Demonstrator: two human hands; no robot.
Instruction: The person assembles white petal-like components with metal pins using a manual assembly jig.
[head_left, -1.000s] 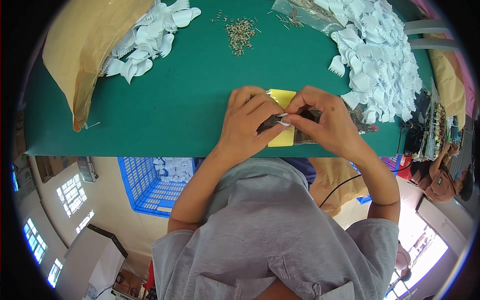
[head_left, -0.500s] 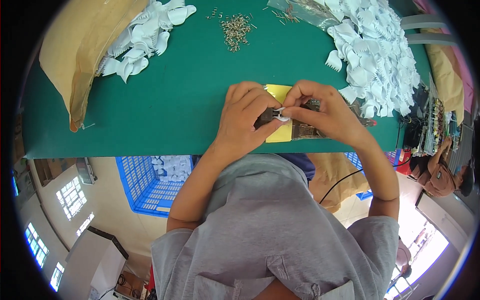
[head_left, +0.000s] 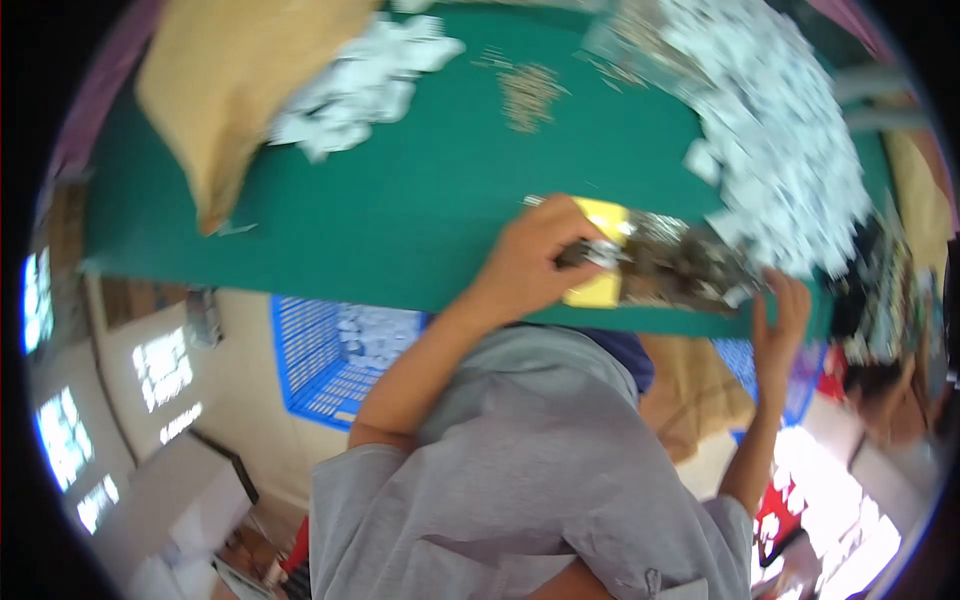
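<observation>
My left hand (head_left: 540, 258) is closed at the yellow pad (head_left: 598, 292), its fingertips around a small white toothed piece (head_left: 603, 252), which looks like a hair claw clip part. Something dark shows beside that piece, under the fingers. A brown, tape-covered block (head_left: 680, 265) extends rightward from the pad along the table's near edge. By its right end is my right hand (head_left: 785, 315), thumb and forefinger bent. Motion blur hides whether those fingers hold anything.
White toothed pieces lie in a large pile (head_left: 790, 150) at the right and a smaller pile (head_left: 365, 85) by a brown paper sack (head_left: 240, 80). Small metal springs (head_left: 530, 95) sit far on the green table (head_left: 400, 220). Below the edge stands a blue crate (head_left: 300, 350).
My right hand has left the white piece and moved right, to the block's far end. My left hand stays at the piece. The whole view has shifted and blurred.
</observation>
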